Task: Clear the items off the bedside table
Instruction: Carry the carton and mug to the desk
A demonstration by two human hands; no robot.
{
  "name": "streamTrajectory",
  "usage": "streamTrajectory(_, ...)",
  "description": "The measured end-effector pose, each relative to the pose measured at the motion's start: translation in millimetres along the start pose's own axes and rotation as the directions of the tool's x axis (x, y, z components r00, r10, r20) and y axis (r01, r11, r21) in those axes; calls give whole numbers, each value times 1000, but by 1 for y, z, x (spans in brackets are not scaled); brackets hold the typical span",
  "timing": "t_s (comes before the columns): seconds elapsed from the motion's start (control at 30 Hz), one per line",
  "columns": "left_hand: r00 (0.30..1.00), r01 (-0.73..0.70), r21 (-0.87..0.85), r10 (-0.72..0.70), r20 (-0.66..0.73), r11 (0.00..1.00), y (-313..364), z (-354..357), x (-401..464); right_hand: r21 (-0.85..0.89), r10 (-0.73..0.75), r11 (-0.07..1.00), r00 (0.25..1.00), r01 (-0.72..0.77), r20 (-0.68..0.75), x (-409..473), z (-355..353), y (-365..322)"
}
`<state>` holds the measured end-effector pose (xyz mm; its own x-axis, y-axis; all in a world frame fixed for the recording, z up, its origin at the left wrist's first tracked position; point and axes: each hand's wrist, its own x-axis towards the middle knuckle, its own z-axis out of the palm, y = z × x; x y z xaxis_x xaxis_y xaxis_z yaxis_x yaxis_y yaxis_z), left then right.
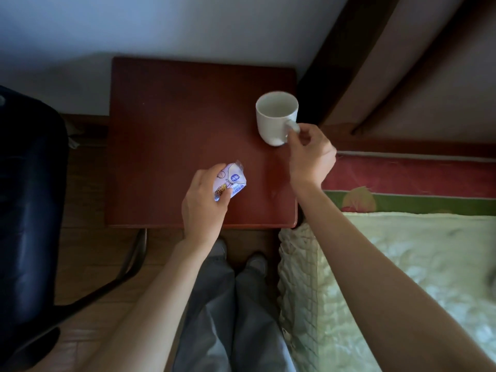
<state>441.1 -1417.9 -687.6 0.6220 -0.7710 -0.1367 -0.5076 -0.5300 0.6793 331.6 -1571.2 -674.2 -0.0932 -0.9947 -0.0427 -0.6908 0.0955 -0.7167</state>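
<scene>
A reddish-brown bedside table [174, 124] stands against the wall. My left hand [204, 202] is closed around a crumpled white and purple wrapper [230, 181] over the table's front part. A white mug [276, 116] is at the table's right side, tilted, and my right hand [311, 154] pinches its handle. The mug looks empty inside. Whether its base still touches the table I cannot tell.
A bed with a pale green quilt [402, 264] lies to the right, its dark wooden headboard [375, 76] behind the mug. A black chair [29, 197] stands at the left on the wooden floor. My legs and feet [236, 291] are in front of the table.
</scene>
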Motion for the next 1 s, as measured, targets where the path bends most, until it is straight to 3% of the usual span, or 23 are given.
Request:
streamTrajectory(0.17,999,-47,-29,46,-25,998,16,-30,8,-80,-10,997,991,21,131,-10,-55,-17)
streamTrajectory(0.47,990,-134,-129,126,-71,983,67,-149,-17,-102,-80,991,995,87,67,-86,-159,-76)
streamTrajectory(0.67,987,-105,-175,81,-138,979,94,-243,-59,-72,-87,993,986,98,141,-136,-211,-142)
streamTrajectory(1.0,941,-99,-135,48,-335,986,109,-339,-130,81,-336,942,898,326,284,-168,-261,-221)
